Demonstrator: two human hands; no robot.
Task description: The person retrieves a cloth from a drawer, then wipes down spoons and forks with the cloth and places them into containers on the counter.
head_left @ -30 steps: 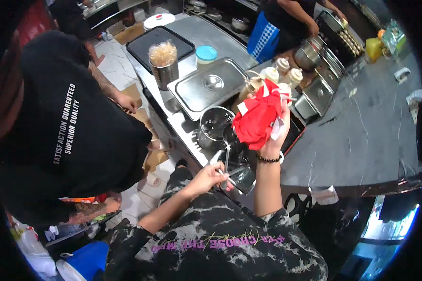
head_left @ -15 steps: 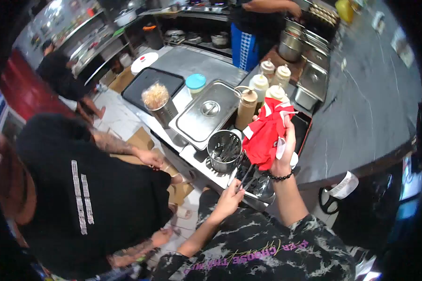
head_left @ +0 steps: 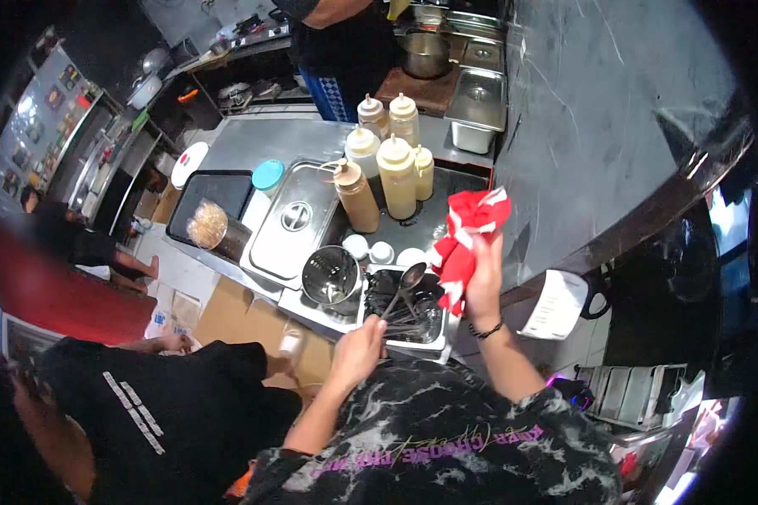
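Left hand [head_left: 358, 352] grips a spoon [head_left: 413, 275] over the bin [head_left: 429, 346]; right hand [head_left: 483, 290] clutches a cloth [head_left: 458, 257] beside it; other utensils [head_left: 406, 316] apparently lie inside.

A dark grey, pale-veined counter [head_left: 598, 109] fills the upper right; a white-tiled floor [head_left: 177, 273] shows lower left of centre, and a red panel [head_left: 67, 286] stands at left.

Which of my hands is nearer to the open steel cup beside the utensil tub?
Left. Your left hand holds a spoon just below and right of the cup in the picture. Your right hand, with the red and white cloth, is farther to the right.
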